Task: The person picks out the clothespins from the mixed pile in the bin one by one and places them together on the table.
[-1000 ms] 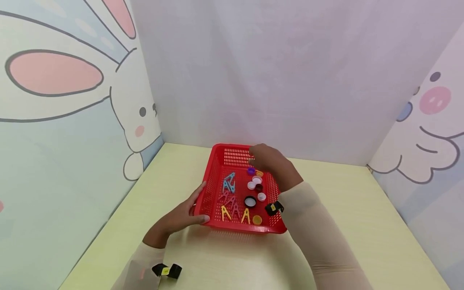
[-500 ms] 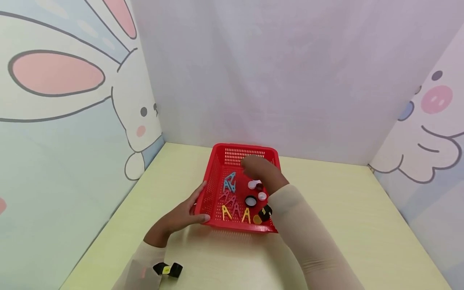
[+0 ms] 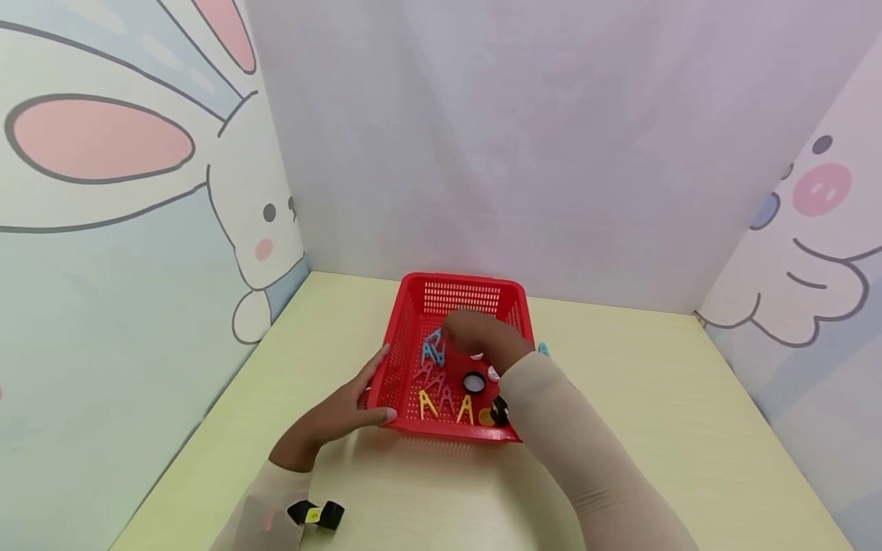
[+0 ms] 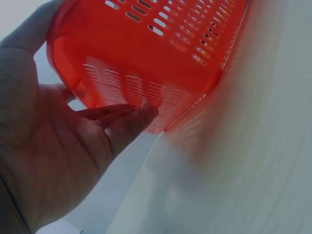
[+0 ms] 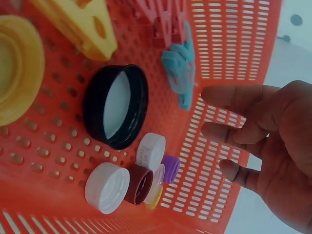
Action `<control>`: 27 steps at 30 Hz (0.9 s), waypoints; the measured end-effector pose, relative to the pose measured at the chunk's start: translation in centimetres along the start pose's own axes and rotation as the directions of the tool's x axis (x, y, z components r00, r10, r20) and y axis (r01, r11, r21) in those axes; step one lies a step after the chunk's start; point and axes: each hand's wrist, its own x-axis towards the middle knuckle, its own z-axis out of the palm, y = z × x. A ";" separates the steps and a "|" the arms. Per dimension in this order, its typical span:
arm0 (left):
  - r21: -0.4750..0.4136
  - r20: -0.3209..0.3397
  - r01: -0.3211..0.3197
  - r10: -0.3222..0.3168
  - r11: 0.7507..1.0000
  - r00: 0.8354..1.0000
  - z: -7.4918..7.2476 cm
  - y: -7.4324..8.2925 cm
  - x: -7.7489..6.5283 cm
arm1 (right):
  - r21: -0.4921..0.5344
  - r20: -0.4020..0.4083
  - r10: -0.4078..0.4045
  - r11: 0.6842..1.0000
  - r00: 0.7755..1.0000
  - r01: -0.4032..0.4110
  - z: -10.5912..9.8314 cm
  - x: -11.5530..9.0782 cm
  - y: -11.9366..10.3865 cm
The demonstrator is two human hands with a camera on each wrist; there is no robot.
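My left hand [image 3: 341, 413] holds the near left corner of a red plastic basket [image 3: 448, 433], its thumb at the rim and its fingers against the outer wall. Over the inside of the basket is my right hand [image 3: 478, 335]. In the right wrist view its fingers are loosely extended and hold nothing, nearest to the light blue clothespins [image 5: 179, 70]. Pink clothespins [image 3: 439, 383] and yellow clothespins [image 3: 465, 409] lie on the basket floor. Around them are a black lid [image 5: 117, 105], a white cap [image 5: 107, 189], a brown cap [image 5: 139, 184] and a purple cap [image 5: 170, 169].
A round yellow lid [image 3: 486, 417] lies near the basket's front wall. Outside, to the right, a small light blue thing [image 3: 543, 349] shows past the right sleeve. The basket stands on a pale tabletop [image 3: 641, 383] backed by a white cloth wall [image 3: 551, 153].
My right hand has moved left and lower, from the basket's far right side toward the blue clothespins. A light blue thing now shows beyond the right sleeve. My left hand stays at the corner.
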 end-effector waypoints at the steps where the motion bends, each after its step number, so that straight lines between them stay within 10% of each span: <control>1: 0.002 -0.001 -0.001 0.001 1.000 1.000 0.0 0.0 0.0 | -0.032 0.002 -0.013 0.999 1.000 0.013 0.1 0.1 -0.1; 8: -0.007 0.005 -0.019 0.020 1.000 1.000 -0.1 -0.1 0.0 | -0.233 0.011 -0.071 0.970 0.997 0.072 0.8 0.2 -1.0; 15: -0.006 0.005 -0.014 0.014 1.000 1.000 -0.1 -0.2 0.0 | -0.129 0.042 0.050 0.991 0.998 -0.044 0.6 0.3 -1.4; 27: 0.001 0.005 -0.008 0.008 1.000 1.000 -0.2 -0.2 0.0 | -0.239 0.112 0.023 0.971 0.993 0.005 2.1 0.9 -1.6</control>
